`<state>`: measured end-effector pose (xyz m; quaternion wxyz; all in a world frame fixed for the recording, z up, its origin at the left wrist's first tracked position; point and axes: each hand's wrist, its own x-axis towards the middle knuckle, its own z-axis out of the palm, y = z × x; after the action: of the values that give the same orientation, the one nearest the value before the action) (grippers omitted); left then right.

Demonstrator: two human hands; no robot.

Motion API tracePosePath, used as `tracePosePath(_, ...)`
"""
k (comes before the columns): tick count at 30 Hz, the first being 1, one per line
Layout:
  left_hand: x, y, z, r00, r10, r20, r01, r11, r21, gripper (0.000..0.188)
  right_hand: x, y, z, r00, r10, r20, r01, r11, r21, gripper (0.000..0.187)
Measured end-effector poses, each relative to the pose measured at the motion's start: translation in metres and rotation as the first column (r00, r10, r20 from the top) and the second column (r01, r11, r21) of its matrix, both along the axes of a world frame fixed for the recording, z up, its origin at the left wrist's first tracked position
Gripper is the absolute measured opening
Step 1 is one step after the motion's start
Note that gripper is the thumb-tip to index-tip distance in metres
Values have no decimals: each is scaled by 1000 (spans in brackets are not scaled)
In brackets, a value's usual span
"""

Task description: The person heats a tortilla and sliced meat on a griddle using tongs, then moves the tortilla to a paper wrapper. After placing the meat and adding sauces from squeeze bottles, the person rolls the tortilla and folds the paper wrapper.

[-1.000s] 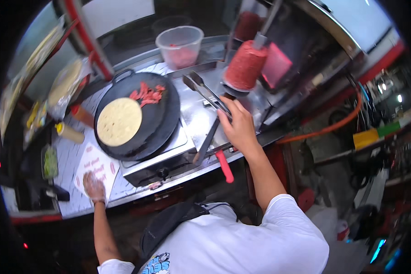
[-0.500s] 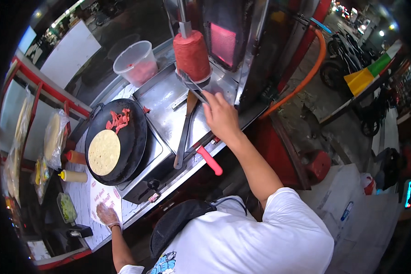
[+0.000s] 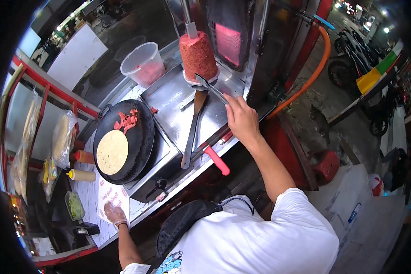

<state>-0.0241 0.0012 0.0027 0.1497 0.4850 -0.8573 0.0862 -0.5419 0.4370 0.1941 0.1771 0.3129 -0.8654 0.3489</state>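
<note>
- At the left of the frame: clear bags of flat rounds (image 3: 63, 137), hanging near red bars; contents hard to make out through the plastic.
- Lower left, on the marbled worktop (image 3: 104, 232): a clear tub of chopped greens (image 3: 75, 205), a yellow-capped bottle (image 3: 83, 175) and, just above it, an orange-red bottle (image 3: 83, 157).
- Also lower left: left hand (image 3: 115, 213), in a clear glove, spread palm-down over a printed paper sheet (image 3: 106, 192); fingers loosely extended, with no grip on anything to be seen. Perhaps pinning the paper.
- Left of centre: a round black pan (image 3: 139, 150) on the stove, bearing a flatbread (image 3: 112, 153) in its lower-left part and red meat strips (image 3: 126, 120) along the bread's upper edge, seemingly touching it.
- Above the pan: a see-through bucket (image 3: 143, 64), reddish pieces inside.
- Mid-frame: a long spatula (image 3: 194, 123) across the metal tray (image 3: 169, 109); at the tray's front edge, a red handle (image 3: 217, 161).
- Upper centre: a meat block (image 3: 198, 57) upright on its spit, left of a glowing heater (image 3: 228, 43).
- Right of centre: bare right hand (image 3: 242, 118), fingers closed around tongs (image 3: 214, 90), tips at the foot of the meat block; cannot tell whether touching.
- Step in hand, by judgement: heating bread and meat, tongs at the ready. Calling next for a firm tong grip and care around the spatula just below.
</note>
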Motion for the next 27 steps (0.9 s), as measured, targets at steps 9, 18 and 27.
tracePosePath(9,2,-5,1,986,10,166,-9,1000,-8,52,-3,22,-1,991,-125,40,128,989,-79,30)
tracePosePath(18,-5,3,13,978,48,202,-59,997,50,51,2,21,-5,994,-71,87,76,996,-48,33)
tracePosePath(27,-11,-2,6,980,43,196,-55,997,58,53,-13,21,-3,995,-86,43,88,995,-56,31)
